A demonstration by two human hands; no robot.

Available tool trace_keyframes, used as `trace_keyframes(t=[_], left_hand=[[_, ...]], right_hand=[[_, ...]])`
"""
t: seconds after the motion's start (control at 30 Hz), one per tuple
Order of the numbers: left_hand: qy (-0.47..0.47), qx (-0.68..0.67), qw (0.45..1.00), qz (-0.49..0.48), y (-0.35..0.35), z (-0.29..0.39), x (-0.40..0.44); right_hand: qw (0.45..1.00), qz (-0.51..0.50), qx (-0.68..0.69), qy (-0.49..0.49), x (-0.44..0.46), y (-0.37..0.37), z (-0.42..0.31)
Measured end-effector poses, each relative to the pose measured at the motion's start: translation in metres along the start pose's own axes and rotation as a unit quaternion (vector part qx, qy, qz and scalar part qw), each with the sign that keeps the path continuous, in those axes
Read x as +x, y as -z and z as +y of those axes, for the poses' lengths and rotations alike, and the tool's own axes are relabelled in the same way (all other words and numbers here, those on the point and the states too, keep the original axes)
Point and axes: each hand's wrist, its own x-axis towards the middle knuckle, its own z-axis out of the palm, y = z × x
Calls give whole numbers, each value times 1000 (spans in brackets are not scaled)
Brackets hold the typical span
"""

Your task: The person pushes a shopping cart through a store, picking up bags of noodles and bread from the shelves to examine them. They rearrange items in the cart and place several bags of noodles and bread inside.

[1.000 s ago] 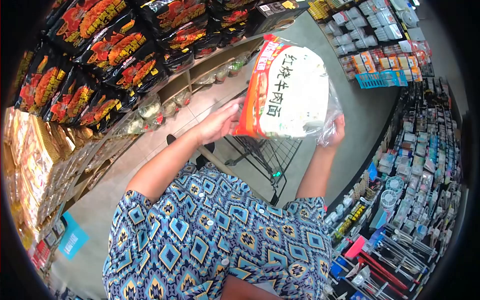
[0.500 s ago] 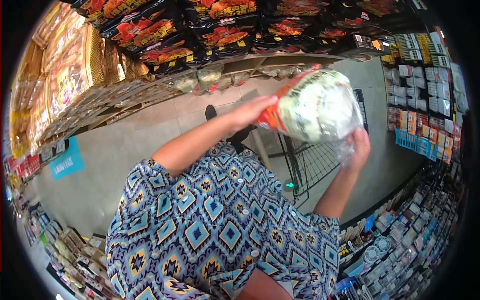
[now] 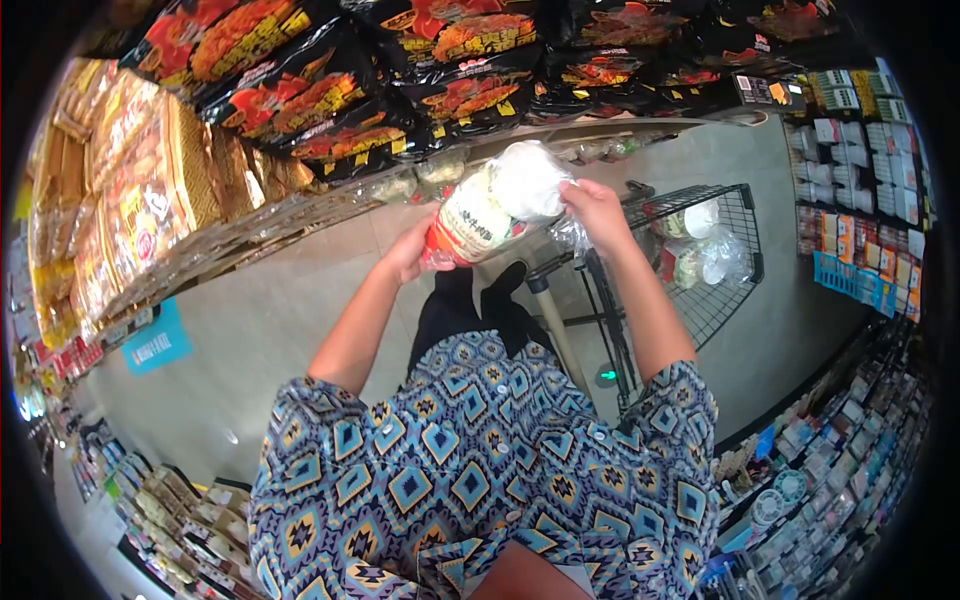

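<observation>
A clear-wrapped noodle package [image 3: 490, 215] with a red and white label is held out between my two hands, tilted, in front of the shelf. My left hand [image 3: 412, 248] grips its red lower-left end. At the upper-right end, my right hand [image 3: 595, 207] pinches the loose clear plastic of the wrapper. Similar packages [image 3: 705, 250] with white bowls lie in the wire shopping cart [image 3: 752, 215] to the right of my right forearm.
Black noodle packs [image 3: 470, 100] line the shelf ahead, with gold bags [image 3: 140, 190] at the left. A blue sign [image 3: 158, 337] hangs below them. Hanging goods [image 3: 860, 240] and a rack of small items [image 3: 800, 480] stand at the right. The cart's handle [image 3: 560, 335] is near my body.
The package has moved left and closer to the shelf with both hands. The view has swung right, and the cart with packages in it has come into sight.
</observation>
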Motion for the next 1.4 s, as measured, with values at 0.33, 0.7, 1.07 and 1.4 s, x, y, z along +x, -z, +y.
trace_keyframes(t=[0.33,0.7,1.07,1.4], left_hand=[[68,-250,966,3,15,-89,80],[23,-288,957,42,-14,-106,178],[-56,-394,917,-25,-21,-49,229],[-106,-437,893,-17,-15,-26,269]], right_hand=[[910,-13,-410,64,63,-28,43],[902,-117,-413,34,111,-30,57],[888,-21,-399,226,174,-20,87],[872,-110,-440,182,230,-10,114]])
